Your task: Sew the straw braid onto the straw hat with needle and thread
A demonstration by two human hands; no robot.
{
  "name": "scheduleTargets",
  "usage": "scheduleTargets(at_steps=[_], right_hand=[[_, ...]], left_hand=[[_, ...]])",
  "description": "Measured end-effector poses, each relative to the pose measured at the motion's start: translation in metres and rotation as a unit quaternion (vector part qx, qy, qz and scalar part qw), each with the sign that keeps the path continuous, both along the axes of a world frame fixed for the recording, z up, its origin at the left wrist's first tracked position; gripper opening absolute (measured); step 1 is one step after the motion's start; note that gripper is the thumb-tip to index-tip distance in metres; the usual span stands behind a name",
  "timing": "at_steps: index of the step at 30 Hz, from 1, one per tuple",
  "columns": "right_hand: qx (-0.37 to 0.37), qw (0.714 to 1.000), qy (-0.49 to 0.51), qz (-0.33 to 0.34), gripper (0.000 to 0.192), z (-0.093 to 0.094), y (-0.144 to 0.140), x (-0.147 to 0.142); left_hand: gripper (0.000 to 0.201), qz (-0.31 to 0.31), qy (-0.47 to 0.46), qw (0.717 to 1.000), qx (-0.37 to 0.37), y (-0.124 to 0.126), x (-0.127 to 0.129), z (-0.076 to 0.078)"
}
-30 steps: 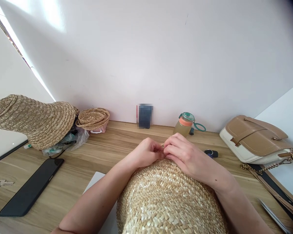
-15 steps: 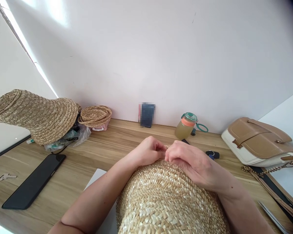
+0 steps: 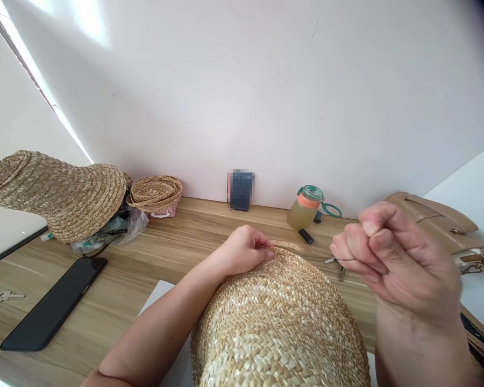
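Observation:
A pale woven straw hat lies crown-up right in front of me on the wooden table. My left hand pinches the far edge of the hat. My right hand is raised to the right of the hat, fingers closed on a needle with a thin thread that runs taut back to the hat's edge.
A black phone and a small pale key-like piece lie at the left. Two straw hats sit at the back left over a plastic bag. A bottle, a dark card holder and a tan handbag stand along the wall.
My right hand has left the hat's edge and pulled up and to the right, drawing the thread out. My left hand stays pinched on the hat.

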State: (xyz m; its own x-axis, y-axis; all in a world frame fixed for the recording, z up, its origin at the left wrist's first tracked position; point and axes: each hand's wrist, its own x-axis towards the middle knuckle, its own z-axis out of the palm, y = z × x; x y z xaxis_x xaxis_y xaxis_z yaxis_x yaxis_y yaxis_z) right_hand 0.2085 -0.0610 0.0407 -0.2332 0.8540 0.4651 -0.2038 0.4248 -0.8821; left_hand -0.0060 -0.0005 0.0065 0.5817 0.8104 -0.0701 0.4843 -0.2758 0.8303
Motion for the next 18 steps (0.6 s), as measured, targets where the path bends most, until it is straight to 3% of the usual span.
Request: scheduleTargets(at_steps=[5,8,10,13,15,18], right_hand=[[-0.016,1.0,0.007,0.014,0.013,0.003,-0.007,-0.002],[-0.032,0.994,-0.103,-0.015,0.012,0.0,-0.008,-0.009],[-0.047,0.965,-0.251,-0.053,0.014,-0.002,-0.005,-0.015],[-0.057,0.892,-0.442,-0.077,0.019,-0.005,0.002,-0.022],[-0.051,0.86,-0.501,-0.085,0.019,-0.007,0.006,-0.025],[-0.041,0.839,-0.533,-0.102,0.018,-0.01,0.009,-0.026]], left_hand=[[0.024,0.034,0.014,0.999,0.038,-0.003,0.001,0.003],[0.022,0.047,0.014,0.997,0.058,-0.004,0.001,0.004],[0.022,0.047,0.012,0.997,0.065,-0.005,0.001,0.005],[0.022,0.042,0.003,0.996,0.075,-0.008,0.0,0.008],[0.023,0.042,0.001,0.996,0.081,-0.009,0.0,0.009],[0.024,0.04,0.006,0.995,0.086,-0.011,-0.001,0.01]])
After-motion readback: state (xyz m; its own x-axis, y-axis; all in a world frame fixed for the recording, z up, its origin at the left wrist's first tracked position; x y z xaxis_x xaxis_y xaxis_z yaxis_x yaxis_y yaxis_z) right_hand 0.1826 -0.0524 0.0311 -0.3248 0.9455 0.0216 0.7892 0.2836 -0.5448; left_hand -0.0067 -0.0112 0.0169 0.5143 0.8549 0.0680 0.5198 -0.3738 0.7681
